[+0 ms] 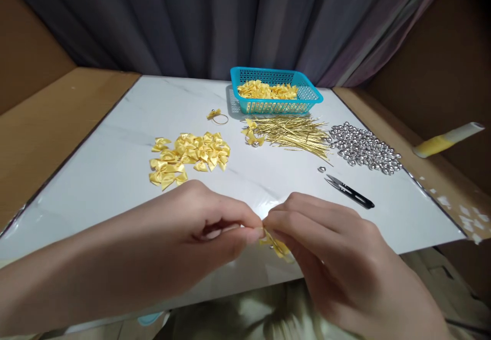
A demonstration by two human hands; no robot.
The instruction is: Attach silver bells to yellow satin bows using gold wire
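Close to the table's front edge, my left hand has its thumb and index finger pinched together at the upper left edge of a yellow ribbon bow. Whether those fingertips hold ribbon or a thin gold tie is too small to tell. My right hand is closed on the same bow, its fingertips touching those of the left. A small silver bead shows on the bow; the rest is hidden behind the right fingers. Beyond my left hand lies a loose pile of yellow bows.
A blue basket of yellow bows stands at the back. Before it lie gold wire ties and beaded bows. Rightward are silver beads and black thread snips. A bow with a wire loop lies back left.
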